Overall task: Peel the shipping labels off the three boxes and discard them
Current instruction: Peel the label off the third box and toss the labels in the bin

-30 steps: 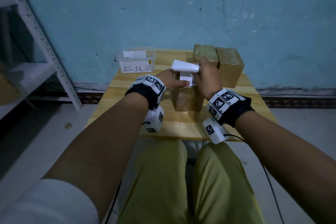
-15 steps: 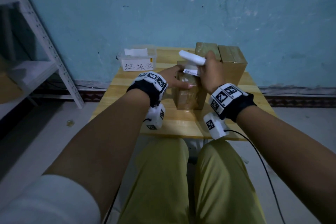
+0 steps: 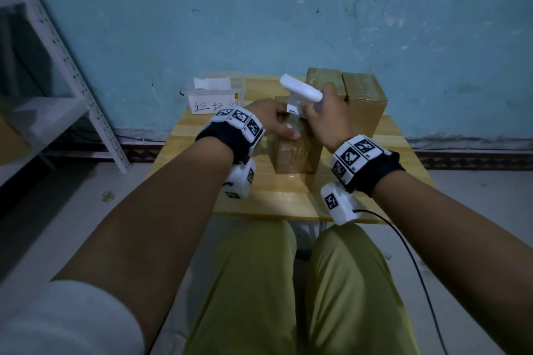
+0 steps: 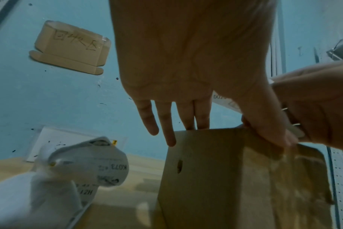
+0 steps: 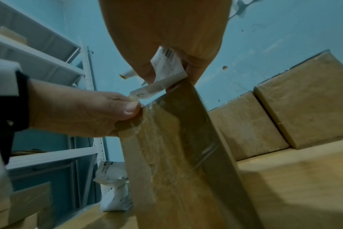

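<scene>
The near cardboard box (image 3: 297, 154) stands upright on the wooden table (image 3: 288, 196). My right hand (image 3: 310, 108) pinches its white shipping label (image 3: 300, 89), which curls up and away from the box top; in the right wrist view the label (image 5: 166, 66) still clings at the top edge. My left hand (image 3: 284, 124) rests on the box top with straight fingers (image 4: 166, 124), thumb pressed on the near top edge of the box (image 4: 225, 170). Two more boxes (image 3: 323, 81) (image 3: 364, 98) stand side by side at the back, with no label showing on them.
A clear plastic bin (image 3: 215, 95) with a handwritten tag stands at the table's back left, with crumpled white labels (image 4: 88, 162) inside. A metal shelf rack (image 3: 72, 72) stands to the left. A cardboard holder (image 4: 68, 46) hangs on the blue wall.
My right hand has risen, pulling the label higher off the near box's top. My left hand has stayed on the box.
</scene>
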